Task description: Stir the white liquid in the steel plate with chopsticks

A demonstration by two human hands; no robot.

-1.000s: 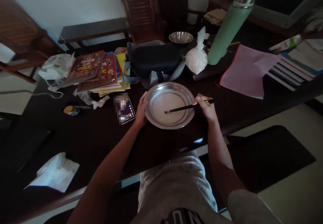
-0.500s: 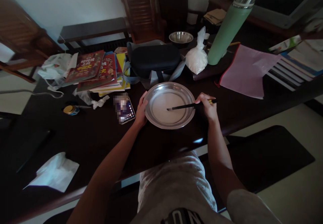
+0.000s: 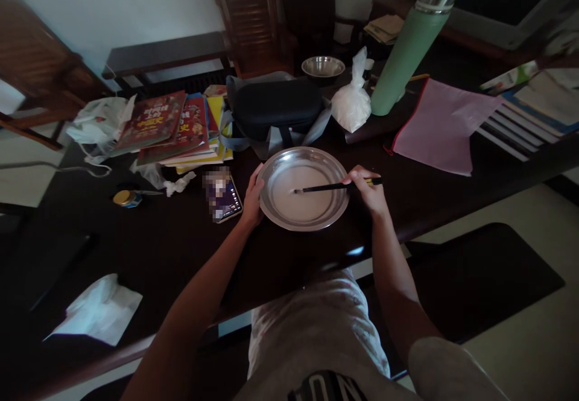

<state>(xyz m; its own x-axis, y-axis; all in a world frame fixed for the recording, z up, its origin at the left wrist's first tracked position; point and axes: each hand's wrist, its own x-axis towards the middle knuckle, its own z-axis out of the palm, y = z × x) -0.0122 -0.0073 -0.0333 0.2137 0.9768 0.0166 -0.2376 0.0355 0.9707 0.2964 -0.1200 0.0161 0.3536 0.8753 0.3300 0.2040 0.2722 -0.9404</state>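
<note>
A round metal basin [image 3: 332, 212] sits on the dark table before me, with a milky white liquid [image 3: 303, 205] in its bottom. My left hand [image 3: 253, 198] is closed on the basin's left rim, the thumb over the edge. On the opposite side, my right hand [image 3: 368, 190] grips black chopsticks [image 3: 323, 187] with gold-coloured marks near the back end. I cannot make out clearly whether it is one stick or two held together. Their tips dip into the liquid near the middle, and the shaft passes over the right rim.
Left of the basin lies a phone [image 3: 224, 195], with a small jar [image 3: 127, 198] and stacked books [image 3: 154, 120] beyond. Behind the basin are a black case [image 3: 278, 105], a tied bag of white powder [image 3: 351, 108] and a tall green thermos [image 3: 407, 63]. A pink pouch [image 3: 441, 126] lies right.
The chopstick tips have shifted slightly left and up within the liquid, and my right hand has moved a little left with them. My left hand and the basin have stayed in place.
</note>
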